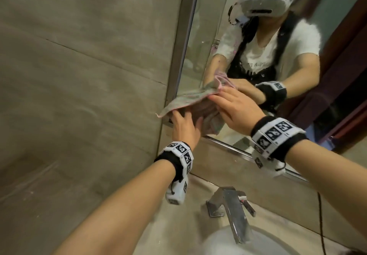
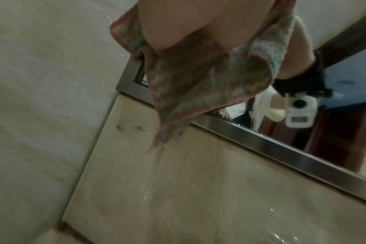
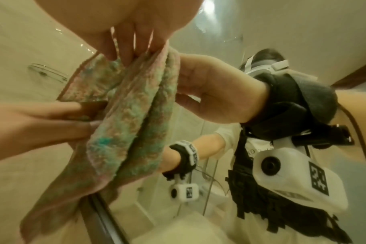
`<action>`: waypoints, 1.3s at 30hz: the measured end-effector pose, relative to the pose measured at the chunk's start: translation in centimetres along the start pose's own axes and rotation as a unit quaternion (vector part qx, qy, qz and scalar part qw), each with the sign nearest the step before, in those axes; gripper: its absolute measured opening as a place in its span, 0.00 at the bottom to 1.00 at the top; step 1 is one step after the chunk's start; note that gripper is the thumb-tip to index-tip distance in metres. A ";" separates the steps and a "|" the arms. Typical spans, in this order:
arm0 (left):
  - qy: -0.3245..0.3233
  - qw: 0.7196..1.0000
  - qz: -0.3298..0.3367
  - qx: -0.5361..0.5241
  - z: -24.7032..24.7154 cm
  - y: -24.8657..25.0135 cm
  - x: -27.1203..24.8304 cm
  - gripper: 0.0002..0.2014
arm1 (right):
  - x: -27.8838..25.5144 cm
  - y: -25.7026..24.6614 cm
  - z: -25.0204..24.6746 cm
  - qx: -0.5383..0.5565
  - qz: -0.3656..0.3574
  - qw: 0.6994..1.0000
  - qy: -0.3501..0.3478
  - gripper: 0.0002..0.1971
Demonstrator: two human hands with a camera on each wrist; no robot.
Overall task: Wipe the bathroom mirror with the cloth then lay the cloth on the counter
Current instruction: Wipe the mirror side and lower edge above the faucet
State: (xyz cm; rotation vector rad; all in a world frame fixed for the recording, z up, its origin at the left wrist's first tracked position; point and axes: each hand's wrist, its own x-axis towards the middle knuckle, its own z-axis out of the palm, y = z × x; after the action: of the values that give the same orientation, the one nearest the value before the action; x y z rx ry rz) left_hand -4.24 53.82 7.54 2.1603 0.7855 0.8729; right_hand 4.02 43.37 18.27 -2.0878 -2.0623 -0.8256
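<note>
your head camera looks forward and down from above both forearms, onto the lower left corner of the mirror (image 1: 206,26), with the faucet (image 1: 234,211) near the bottom edge. your left wrist camera sits close beneath the left hand (image 2: 178,21), facing up along it. your right wrist camera sits equally close under the right hand (image 3: 125,33), facing the glass. all three share the cloth (image 1: 186,100) and that corner.

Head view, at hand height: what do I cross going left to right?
Tiled wall → cloth → right hand → wrist band. The left hand sits just below the cloth in the same stretch, so it is left out of the order.
</note>
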 end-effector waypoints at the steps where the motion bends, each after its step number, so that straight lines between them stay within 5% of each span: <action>1: 0.016 1.000 0.002 0.003 0.1 0.3 0.2 0.25 | -0.8 0.2 -0.1 -0.020 -0.003 1.000 0.020 0.16; 10: -0.031 0.980 0.095 0.170 0.7 1.1 2.4 0.23 | -6.5 1.3 -1.5 -0.077 0.034 0.996 0.025 0.13; 16: 0.028 0.955 0.209 0.208 -1.2 2.0 3.5 0.30 | -5.1 0.5 -1.5 -0.205 0.097 0.974 0.021 0.28; 19: 0.093 0.903 0.352 0.227 -1.3 1.6 3.6 0.38 | -2.4 0.3 -1.1 -0.254 0.140 0.955 0.055 0.33; 22: 0.185 0.823 0.490 0.218 -1.4 1.0 4.5 0.28 | -1.4 1.3 -0.8 -0.274 0.124 0.951 0.071 0.36; 26: 0.209 0.748 0.603 0.180 -1.9 0.8 6.0 0.12 | -1.6 2.0 -0.9 -0.296 0.117 0.944 0.082 0.35; 28: 0.222 0.772 0.576 0.151 -2.4 1.1 5.9 0.20 | -1.8 2.2 -1.0 -0.322 0.098 0.939 0.071 0.31; 32: 0.172 0.896 0.400 0.080 -3.2 2.3 5.6 0.46 | -2.2 2.9 -1.2 -0.319 0.068 0.943 0.066 0.30; 35: 0.167 0.907 0.361 0.141 -3.2 2.9 5.8 0.47 | -2.3 3.1 -0.9 -0.317 0.071 0.943 0.068 0.31; 39: 0.186 0.930 0.289 0.133 -2.1 3.0 5.0 0.36 | -2.4 2.7 -1.2 -0.317 0.073 0.944 0.064 0.28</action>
State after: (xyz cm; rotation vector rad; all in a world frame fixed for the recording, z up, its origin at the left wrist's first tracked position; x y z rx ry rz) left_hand -1.99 56.38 12.71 2.5586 0.4482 1.5896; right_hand 6.39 40.48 19.10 -2.3410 -1.6873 -1.7238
